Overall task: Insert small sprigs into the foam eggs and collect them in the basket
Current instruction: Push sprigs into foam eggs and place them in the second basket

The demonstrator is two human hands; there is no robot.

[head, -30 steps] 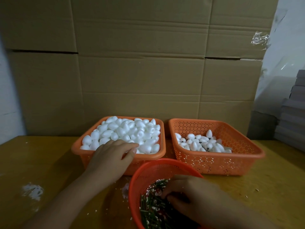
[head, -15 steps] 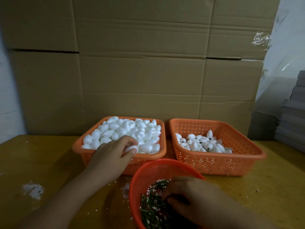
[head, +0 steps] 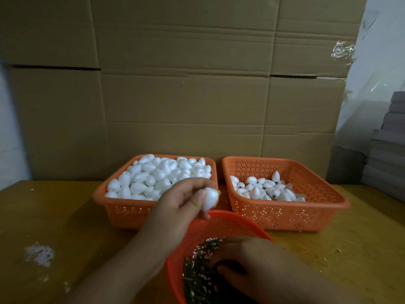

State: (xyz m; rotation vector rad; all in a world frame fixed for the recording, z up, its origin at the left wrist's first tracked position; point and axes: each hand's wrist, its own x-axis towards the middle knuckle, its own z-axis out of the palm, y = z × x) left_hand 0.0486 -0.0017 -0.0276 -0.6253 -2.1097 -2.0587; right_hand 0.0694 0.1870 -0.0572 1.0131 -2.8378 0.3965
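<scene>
Head view: left hand (head: 175, 207) fingers (head: 198, 199) pinch 1 foam egg (head: 210, 195) above the round basket (head: 230, 227).

White foam eggs (head: 157, 176), orange perforated baskets (head: 291, 212), green-red sprigs (head: 197, 275), yellow table (head: 54, 216), brown cardboard (head: 186, 95)

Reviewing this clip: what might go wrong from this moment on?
1. The left hand pinches a foam egg by the fingertips above the round basket; it may slip and drop among the sprigs.
2. The right hand digs into tangled sprigs and may lift several at once.
3. The left basket is heaped; eggs near its rim may roll out.
</scene>
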